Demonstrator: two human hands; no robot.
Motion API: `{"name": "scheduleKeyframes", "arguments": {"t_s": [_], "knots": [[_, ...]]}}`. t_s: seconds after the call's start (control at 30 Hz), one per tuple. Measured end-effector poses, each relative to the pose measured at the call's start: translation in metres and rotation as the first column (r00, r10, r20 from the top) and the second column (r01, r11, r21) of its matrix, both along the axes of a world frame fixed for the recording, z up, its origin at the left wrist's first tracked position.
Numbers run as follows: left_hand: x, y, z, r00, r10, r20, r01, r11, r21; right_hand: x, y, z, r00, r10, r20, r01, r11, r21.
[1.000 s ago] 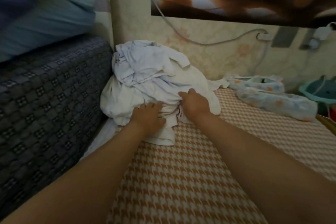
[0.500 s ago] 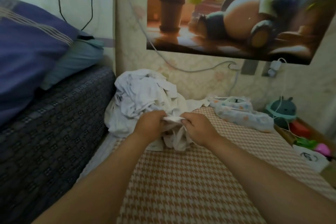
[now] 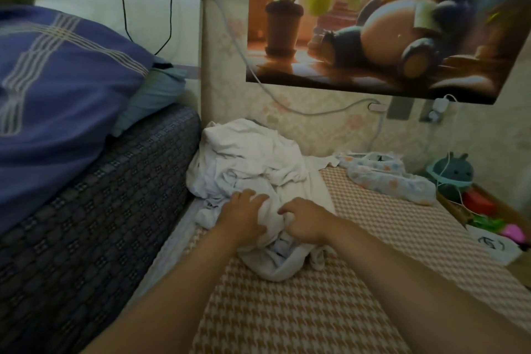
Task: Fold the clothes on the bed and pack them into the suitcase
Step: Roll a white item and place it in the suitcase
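Our left hand (image 3: pixel 242 217) and right hand (image 3: pixel 306 223), close together, both clutch a white garment (image 3: pixel 273 264) at the near edge of the clothes pile (image 3: pixel 247 158), which lies straight ahead on the bed (image 3: pixel 287 313), equally near both.

One left hand (image 3: pixel 244 217) and one right hand (image 3: pixel 306 223). One heap of white clothes (image 3: pixel 247 161). One dotted garment (image 3: pixel 388 178). Two pillows, one blue (image 3: pixel 57 89) and one teal (image 3: pixel 149 98). One poster (image 3: pixel 388 23). One bed (image 3: pixel 287 310).
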State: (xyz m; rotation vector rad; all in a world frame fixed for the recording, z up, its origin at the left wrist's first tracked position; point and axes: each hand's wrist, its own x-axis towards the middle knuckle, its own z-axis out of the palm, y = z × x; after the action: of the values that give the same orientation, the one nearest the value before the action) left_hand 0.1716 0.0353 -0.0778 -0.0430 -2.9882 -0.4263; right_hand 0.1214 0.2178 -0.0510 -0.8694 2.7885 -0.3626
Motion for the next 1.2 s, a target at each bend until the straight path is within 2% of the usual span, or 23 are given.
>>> {"name": "scheduleKeyframes", "arguments": {"t_s": [0.03, 0.1, 0.13, 0.2, 0.23, 0.3, 0.37, 0.4, 0.47, 0.53, 0.6, 0.63, 0.67, 0.73, 0.8, 0.83, 0.93, 0.97, 1.0, 1.07, 1.1, 1.13, 1.2], "knots": [[-0.005, -0.011, -0.005, 0.994, 0.032, 0.103, -0.027, 0.999, -0.043, -0.001, -0.009, -0.008, 0.999, 0.016, 0.028, -0.015, 0.999, -0.029], [-0.012, -0.027, -0.020, 0.970, 0.059, 0.236, -0.057, 0.998, -0.019, -0.004, -0.025, -0.025, 0.994, 0.028, 0.103, -0.026, 0.999, -0.021], [-0.016, -0.034, -0.030, 0.970, 0.065, 0.233, -0.075, 0.997, 0.034, -0.003, -0.030, -0.033, 0.994, 0.033, 0.104, -0.037, 0.999, 0.034], [-0.018, -0.040, -0.041, 0.988, 0.098, 0.122, -0.115, 0.983, 0.144, -0.003, -0.038, -0.044, 0.998, 0.057, -0.010, -0.055, 0.986, 0.158], [-0.015, -0.040, -0.038, 0.993, 0.096, 0.064, -0.107, 0.973, 0.203, -0.003, -0.040, -0.048, 0.995, 0.066, -0.071, -0.053, 0.985, 0.163], [-0.006, -0.037, -0.019, 1.000, 0.008, 0.013, -0.011, 0.948, 0.318, -0.003, -0.043, -0.051, 0.985, 0.074, -0.156, -0.063, 0.995, 0.075], [0.009, -0.029, 0.013, 0.981, -0.123, 0.150, 0.048, 0.904, 0.425, 0.003, -0.043, -0.045, 0.974, 0.084, -0.212, -0.099, 0.993, -0.064], [0.019, -0.025, 0.027, 0.952, -0.178, 0.250, 0.034, 0.871, 0.490, 0.006, -0.040, -0.041, 0.974, 0.087, -0.208, -0.123, 0.978, -0.166], [0.036, -0.020, 0.048, 0.882, -0.249, 0.399, -0.032, 0.815, 0.578, 0.014, -0.030, -0.031, 0.989, 0.101, -0.105, -0.133, 0.918, -0.373], [0.050, -0.016, 0.053, 0.891, -0.252, 0.379, -0.037, 0.789, 0.613, 0.027, -0.013, -0.023, 0.994, 0.101, -0.038, -0.108, 0.913, -0.393], [0.057, -0.014, 0.043, 0.972, -0.151, 0.182, 0.020, 0.820, 0.572, 0.042, 0.008, -0.016, 0.995, 0.097, -0.025, -0.100, 0.948, -0.303], [0.057, -0.016, 0.035, 0.992, -0.094, 0.085, 0.040, 0.868, 0.496, 0.051, 0.019, -0.012, 0.994, 0.105, -0.004, -0.102, 0.955, -0.278], [0.059, -0.015, 0.028, 0.996, -0.075, 0.051, 0.048, 0.913, 0.406, 0.058, 0.032, -0.009, 0.993, 0.108, 0.052, -0.089, 0.957, -0.276], [0.065, -0.006, 0.010, 0.973, -0.130, 0.190, 0.066, 0.948, 0.311, 0.072, 0.059, 0.000, 0.982, 0.048, 0.184, -0.016, 0.984, -0.176], [0.072, 0.011, -0.001, 0.904, -0.205, 0.374, 0.107, 0.958, 0.266, 0.082, 0.083, 0.010, 0.967, -0.072, 0.244, 0.061, 0.997, 0.052], [0.076, 0.023, -0.001, 0.877, -0.242, 0.416, 0.136, 0.954, 0.268, 0.085, 0.093, 0.015, 0.958, -0.130, 0.254, 0.088, 0.982, 0.169], [0.088, 0.066, 0.008, 0.797, -0.404, 0.448, 0.244, 0.895, 0.374, 0.091, 0.113, 0.024, 0.932, -0.225, 0.284, 0.050, 0.856, 0.514], [0.088, 0.082, 0.010, 0.737, -0.449, 0.505, 0.229, 0.869, 0.438, 0.093, 0.118, 0.029, 0.920, -0.231, 0.317, 0.008, 0.820, 0.573], [0.088, 0.095, 0.009, 0.666, -0.484, 0.567, 0.177, 0.842, 0.510, 0.093, 0.122, 0.034, 0.910, -0.221, 0.350, -0.020, 0.822, 0.570], [0.085, 0.111, 0.011, 0.557, -0.517, 0.649, 0.050, 0.802, 0.596, 0.084, 0.128, 0.039, 0.886, -0.255, 0.388, 0.090, 0.914, 0.395], [0.082, 0.112, 0.014, 0.546, -0.516, 0.660, 0.024, 0.797, 0.603, 0.076, 0.130, 0.040, 0.884, -0.277, 0.376, 0.190, 0.949, 0.252], [0.077, 0.110, 0.017, 0.572, -0.504, 0.647, 0.029, 0.801, 0.598, 0.066, 0.129, 0.039, 0.905, -0.284, 0.318, 0.263, 0.959, 0.106], [0.065, 0.100, 0.022, 0.725, -0.449, 0.522, 0.070, 0.802, 0.593, 0.045, 0.122, 0.033, 0.947, -0.300, 0.119, 0.314, 0.940, -0.133]]}}
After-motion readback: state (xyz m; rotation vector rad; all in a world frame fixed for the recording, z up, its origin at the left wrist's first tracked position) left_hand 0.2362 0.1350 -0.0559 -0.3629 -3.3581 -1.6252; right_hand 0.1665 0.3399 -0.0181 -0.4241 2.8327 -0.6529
